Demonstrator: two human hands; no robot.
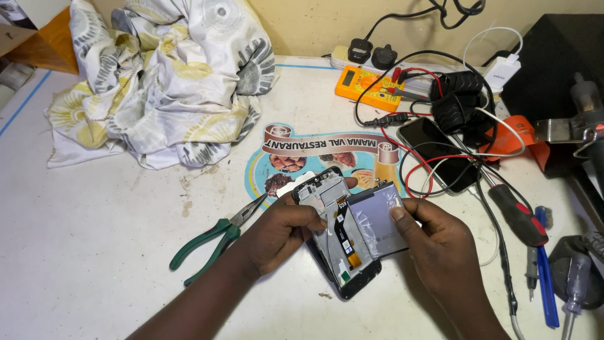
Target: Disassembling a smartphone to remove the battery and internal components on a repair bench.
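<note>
Head view: round blue-rimmed sticker point(277, 160) beyond opened phone point(333, 233), white table point(94, 252).

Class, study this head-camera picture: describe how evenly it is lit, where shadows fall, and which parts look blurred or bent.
Head view: soft, even light on the white table, with only faint shadows under the left hand and right hand; the opened phone and grey battery are sharp; the soldering tool at the right edge looks blurred; the table's blue edge line slants, suggesting wide-angle distortion.
</note>
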